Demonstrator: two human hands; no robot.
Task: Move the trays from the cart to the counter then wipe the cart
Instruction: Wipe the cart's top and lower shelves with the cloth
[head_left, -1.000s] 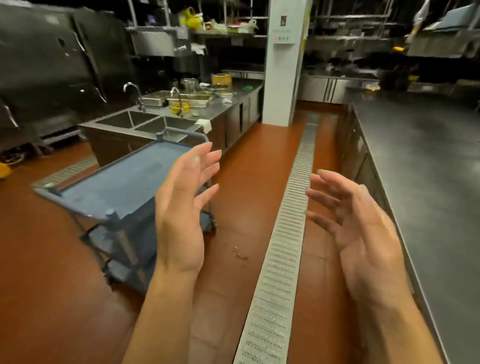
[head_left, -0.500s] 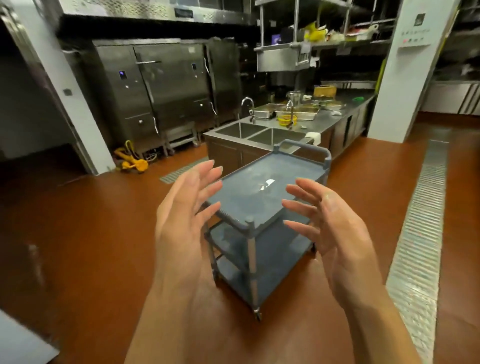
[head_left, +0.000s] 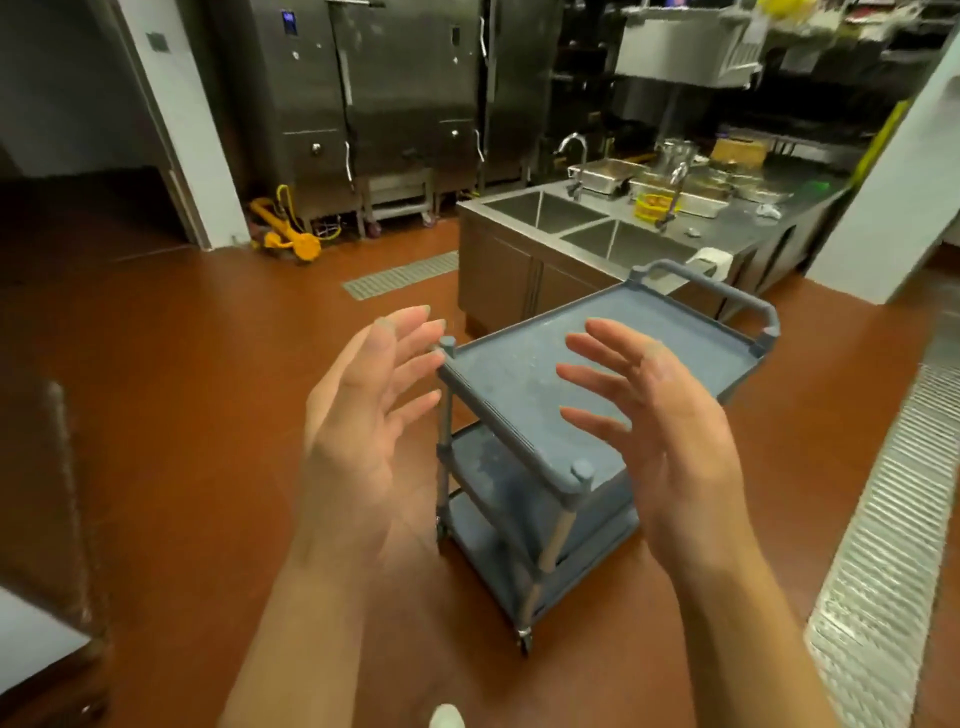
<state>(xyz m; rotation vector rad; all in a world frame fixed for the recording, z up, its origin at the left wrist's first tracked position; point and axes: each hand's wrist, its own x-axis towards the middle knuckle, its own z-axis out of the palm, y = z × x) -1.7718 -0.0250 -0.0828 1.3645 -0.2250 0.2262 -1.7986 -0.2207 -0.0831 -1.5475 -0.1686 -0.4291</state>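
I had both hands raised in front of me, palms facing each other, fingers spread and relaxed, neither grip holding anything. The left hand (head_left: 363, 415) hung just left of the grey three-shelf cart (head_left: 597, 374); the right hand (head_left: 670, 415) sat in front of its top shelf in my view, not plainly touching it. The cart stood on the red floor (head_left: 182, 364) ahead and slightly to the right, its long axis running away from me toward the far right, with the push handle (head_left: 727, 291) at the far end, next to the steel sink table (head_left: 727, 234). All three shelves looked bare, and metal trays (head_left: 605, 174) sat on that table beyond the basins, so I judged the tray-moving part finished and the wiping yet to come. I saw no cloth in either hand. The near short edge of the cart faced me, and my right hand was the nearer one to its top surface.
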